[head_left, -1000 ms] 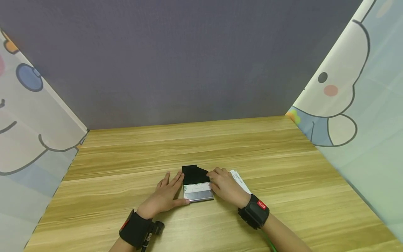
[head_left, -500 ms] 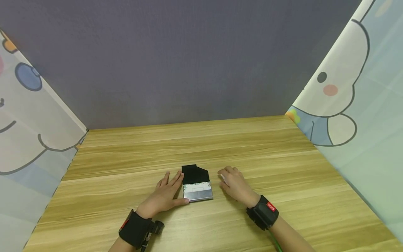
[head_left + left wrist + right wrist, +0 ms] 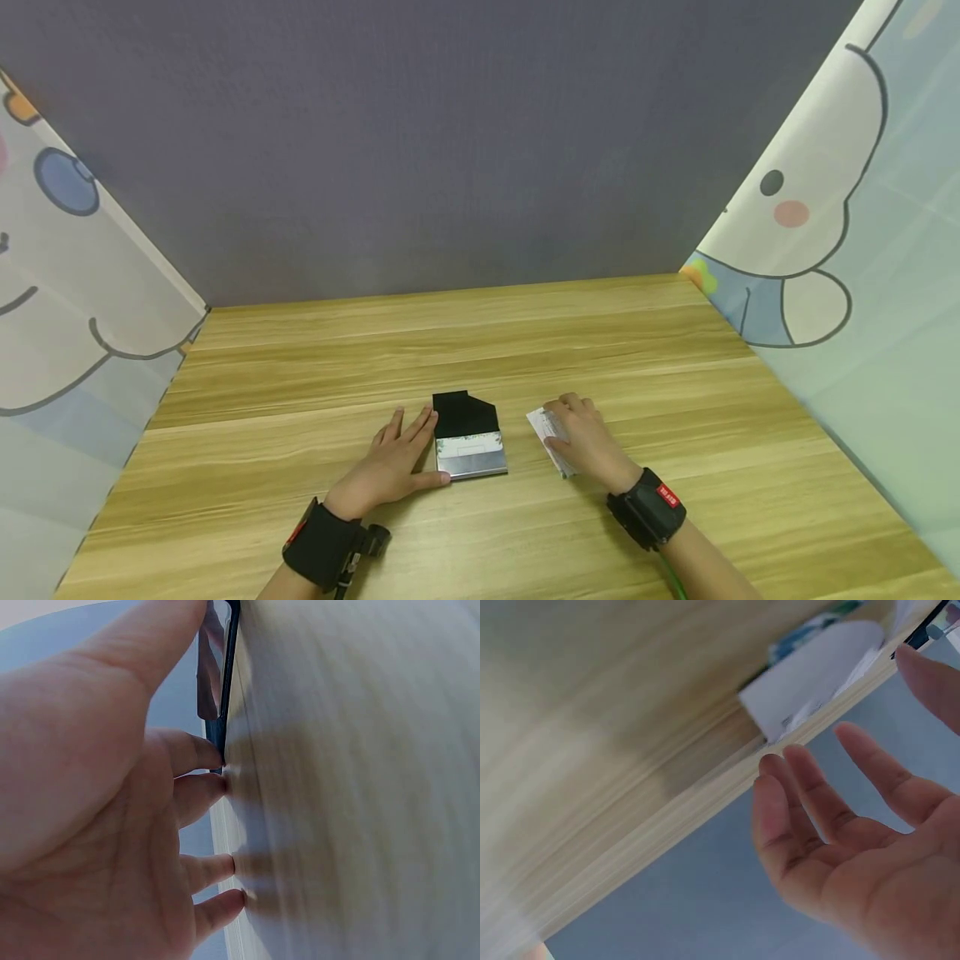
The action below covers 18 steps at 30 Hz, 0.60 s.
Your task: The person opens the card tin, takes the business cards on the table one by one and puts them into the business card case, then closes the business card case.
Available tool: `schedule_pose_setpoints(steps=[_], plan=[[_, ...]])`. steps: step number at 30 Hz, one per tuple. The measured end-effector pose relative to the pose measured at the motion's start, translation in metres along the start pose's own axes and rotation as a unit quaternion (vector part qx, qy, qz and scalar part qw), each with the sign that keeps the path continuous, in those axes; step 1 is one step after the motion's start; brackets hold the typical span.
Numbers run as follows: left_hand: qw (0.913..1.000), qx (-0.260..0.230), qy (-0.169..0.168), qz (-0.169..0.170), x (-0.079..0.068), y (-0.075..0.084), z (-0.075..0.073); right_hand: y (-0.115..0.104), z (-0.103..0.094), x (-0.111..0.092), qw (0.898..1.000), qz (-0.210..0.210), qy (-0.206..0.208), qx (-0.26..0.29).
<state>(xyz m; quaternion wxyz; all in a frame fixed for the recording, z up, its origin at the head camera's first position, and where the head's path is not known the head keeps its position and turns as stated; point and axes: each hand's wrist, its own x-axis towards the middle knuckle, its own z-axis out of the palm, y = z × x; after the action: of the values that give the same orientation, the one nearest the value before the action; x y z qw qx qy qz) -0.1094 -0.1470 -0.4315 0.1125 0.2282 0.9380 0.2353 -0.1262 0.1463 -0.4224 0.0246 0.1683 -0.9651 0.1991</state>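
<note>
An opened business card case (image 3: 471,465), silver metal with a black flap (image 3: 461,417), lies flat on the wooden table. A white card (image 3: 468,445) with a leafy print shows inside it. My left hand (image 3: 393,462) rests at the case's left side, fingers spread and straight, thumb touching its lower left corner. To the right, my right hand (image 3: 588,442) is over some loose white cards (image 3: 538,419) and partly hides them. The right wrist view shows these cards (image 3: 802,682) apart from the loosely bent, spread fingers of that hand (image 3: 877,847).
The wooden table (image 3: 315,358) ends at a dark grey panel (image 3: 450,150) at the back. Cartoon-printed sheets (image 3: 810,208) stand at both sides. Black bands with small cameras are strapped to both wrists, and a green cable (image 3: 671,575) runs by the right arm.
My right hand has moved from the case's right edge toward the right, carrying the loose cards a little way, and its fingers have loosened over them. My left hand and the case stay put.
</note>
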Motion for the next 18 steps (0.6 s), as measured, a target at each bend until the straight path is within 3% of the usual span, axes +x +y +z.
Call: schedule_pose_setpoints(steps=[18], plan=[[1.0000,0.002,0.003,0.001,-0.0005,0.0013,-0.0013,0.0062,-0.0038,-0.0052,0.999,0.030,-0.009,-0.017]])
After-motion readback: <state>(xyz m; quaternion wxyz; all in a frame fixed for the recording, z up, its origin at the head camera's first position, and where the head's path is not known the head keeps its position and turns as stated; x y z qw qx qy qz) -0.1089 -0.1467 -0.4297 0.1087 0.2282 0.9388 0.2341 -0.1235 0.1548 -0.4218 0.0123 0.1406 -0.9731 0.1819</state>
